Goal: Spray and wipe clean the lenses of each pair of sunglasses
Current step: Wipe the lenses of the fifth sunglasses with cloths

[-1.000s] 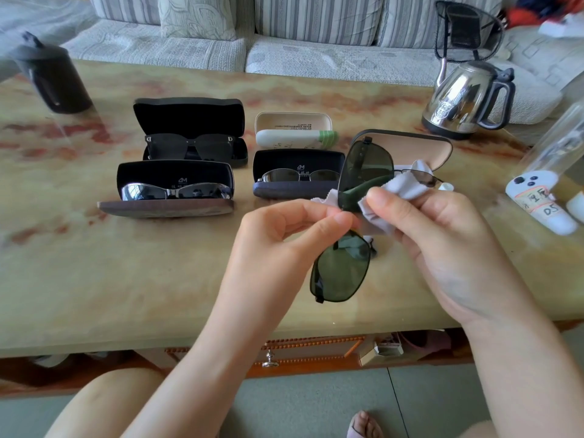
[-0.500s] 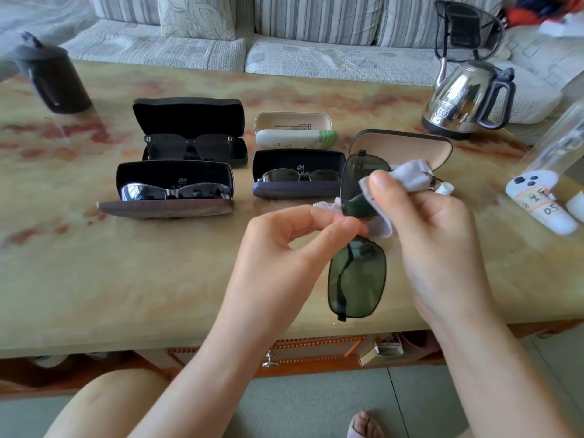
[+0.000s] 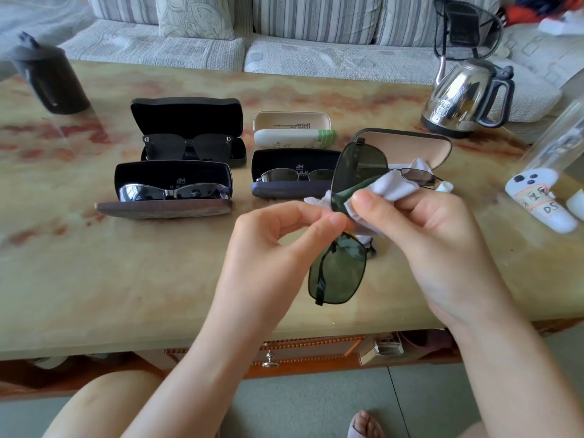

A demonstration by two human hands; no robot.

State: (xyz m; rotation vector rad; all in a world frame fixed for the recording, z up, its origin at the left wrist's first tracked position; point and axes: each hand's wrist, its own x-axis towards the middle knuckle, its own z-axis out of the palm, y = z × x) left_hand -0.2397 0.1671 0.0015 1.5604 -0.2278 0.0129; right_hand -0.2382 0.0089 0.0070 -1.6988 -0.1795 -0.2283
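Note:
I hold a pair of green-lensed sunglasses [image 3: 338, 273] upright above the table, one lens high, one low. My left hand [image 3: 278, 248] pinches the frame at the bridge. My right hand [image 3: 423, 241] pinches a white cloth [image 3: 388, 191] around the lower part of the upper lens [image 3: 360, 165]. Three open cases on the table hold other pairs: black sunglasses [image 3: 189, 147], mirrored sunglasses [image 3: 173, 192], and thin-framed sunglasses [image 3: 294, 176]. An open tan-lined case [image 3: 410, 147] stands behind my right hand with another thin frame [image 3: 417, 178] at it.
A white spray bottle with green cap [image 3: 295, 138] lies in a small cream case. A steel kettle [image 3: 464, 96] stands at the back right, a dark jug [image 3: 50, 80] at the back left. A white labelled object [image 3: 537, 200] lies at the right edge. A sofa runs behind the table.
The sunglasses have turned and swung slightly left again, and my right hand with the cloth has slid down from the top of the upper lens to its lower part.

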